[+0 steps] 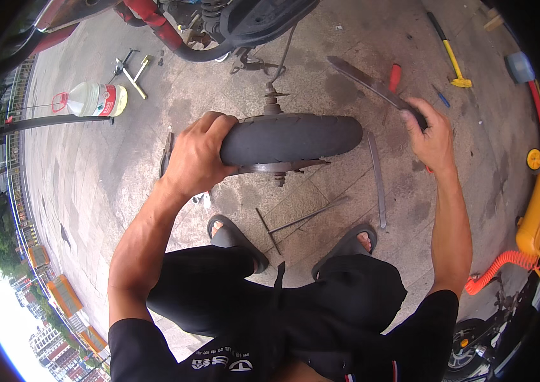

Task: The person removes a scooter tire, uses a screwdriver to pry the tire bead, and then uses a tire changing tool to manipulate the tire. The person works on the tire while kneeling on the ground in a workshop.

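Observation:
A black tyred scooter wheel stands upright on the pavement in front of me, its axle sticking out on the near and far sides. My left hand is closed over the left end of the tyre, with the fingers wrapped on its tread. At the right, my right hand grips one end of a long flat tyre lever, whose free end points away to the upper left, apart from the tyre. A second flat metal lever lies on the ground just right of the wheel.
A T-handled wrench lies between my feet. Beyond are a red-handled tool, a yellow hammer and a large plastic bottle. The raised scooter is at the far side; a yellow air tank with orange hose stands right.

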Demonstrator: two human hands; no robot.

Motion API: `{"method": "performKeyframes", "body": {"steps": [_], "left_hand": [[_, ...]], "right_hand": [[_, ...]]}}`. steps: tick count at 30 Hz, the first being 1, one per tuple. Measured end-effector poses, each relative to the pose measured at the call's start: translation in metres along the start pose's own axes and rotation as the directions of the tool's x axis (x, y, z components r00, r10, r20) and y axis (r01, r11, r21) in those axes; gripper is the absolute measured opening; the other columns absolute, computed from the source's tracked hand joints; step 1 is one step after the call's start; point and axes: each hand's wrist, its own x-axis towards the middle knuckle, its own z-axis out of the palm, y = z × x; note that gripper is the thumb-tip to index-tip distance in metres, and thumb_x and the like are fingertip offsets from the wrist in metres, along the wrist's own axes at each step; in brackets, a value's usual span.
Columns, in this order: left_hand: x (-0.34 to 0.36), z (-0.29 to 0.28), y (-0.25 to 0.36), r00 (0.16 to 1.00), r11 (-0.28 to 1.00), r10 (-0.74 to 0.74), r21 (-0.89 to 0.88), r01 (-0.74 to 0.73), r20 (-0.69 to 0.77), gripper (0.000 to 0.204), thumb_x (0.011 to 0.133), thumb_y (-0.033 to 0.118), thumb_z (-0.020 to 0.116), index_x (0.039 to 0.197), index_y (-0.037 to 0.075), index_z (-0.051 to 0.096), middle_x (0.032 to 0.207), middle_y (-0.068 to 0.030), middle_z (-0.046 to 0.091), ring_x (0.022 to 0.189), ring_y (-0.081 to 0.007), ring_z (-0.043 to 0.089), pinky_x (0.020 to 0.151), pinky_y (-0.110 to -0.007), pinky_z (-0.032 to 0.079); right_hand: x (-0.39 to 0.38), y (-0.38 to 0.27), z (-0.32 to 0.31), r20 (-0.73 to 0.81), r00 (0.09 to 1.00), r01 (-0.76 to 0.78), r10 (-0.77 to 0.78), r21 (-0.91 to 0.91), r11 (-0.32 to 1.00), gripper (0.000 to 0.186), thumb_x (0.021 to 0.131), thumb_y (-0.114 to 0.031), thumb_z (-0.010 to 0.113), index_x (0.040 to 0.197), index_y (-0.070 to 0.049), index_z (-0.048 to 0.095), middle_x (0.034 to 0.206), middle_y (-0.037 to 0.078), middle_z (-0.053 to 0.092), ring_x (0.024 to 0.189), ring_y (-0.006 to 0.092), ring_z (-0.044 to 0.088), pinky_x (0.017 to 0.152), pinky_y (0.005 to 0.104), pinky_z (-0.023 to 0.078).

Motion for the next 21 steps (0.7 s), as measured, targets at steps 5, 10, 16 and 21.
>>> {"method": "performKeyframes", "body": {"steps": [5,10,16,21], "left_hand": [[-0.014,0.010,0.006,0.997,0.999,0.025,-0.018,-0.027,-0.075,0.048,0.063,0.008,0.077,0.107,0.007,0.058,0.107,-0.0113,0.061,0.097,-0.0346,0.063,0.082,-0.042,0.053],[-0.021,0.016,0.006,0.993,0.999,0.034,0.001,-0.034,-0.115,0.046,0.061,0.009,0.078,0.103,0.007,0.059,0.107,-0.0110,0.062,0.096,-0.0323,0.064,0.082,-0.039,0.053],[-0.024,0.016,0.011,0.992,0.998,0.059,-0.022,-0.062,-0.109,0.049,0.062,0.011,0.079,0.106,0.007,0.059,0.107,-0.0113,0.062,0.096,-0.0316,0.064,0.081,-0.039,0.053],[-0.026,0.020,0.014,0.990,0.999,0.045,-0.019,-0.048,-0.132,0.048,0.063,0.011,0.075,0.107,0.007,0.059,0.110,-0.0115,0.060,0.101,-0.0318,0.062,0.090,-0.042,0.050]], "right_hand": [[0.087,-0.073,-0.007,0.396,0.863,0.356,-0.315,-0.034,0.934,0.020,0.079,-0.022,0.073,0.089,-0.006,0.067,0.074,0.013,0.065,0.071,0.0336,0.063,0.062,0.0411,0.046],[0.135,-0.104,0.001,0.570,0.663,0.641,-0.485,-0.097,0.762,0.025,0.070,-0.026,0.076,0.080,-0.007,0.065,0.069,0.011,0.062,0.068,0.0341,0.061,0.062,0.0445,0.045],[0.162,-0.125,0.015,0.614,0.423,0.862,-0.667,-0.046,0.504,0.029,0.066,-0.029,0.078,0.075,-0.007,0.062,0.064,0.009,0.059,0.069,0.0338,0.061,0.065,0.0445,0.046],[0.170,-0.145,0.013,0.615,0.507,0.805,-0.604,-0.088,0.586,0.030,0.065,-0.030,0.079,0.073,-0.007,0.060,0.063,0.009,0.059,0.069,0.0340,0.060,0.066,0.0440,0.046]]}}
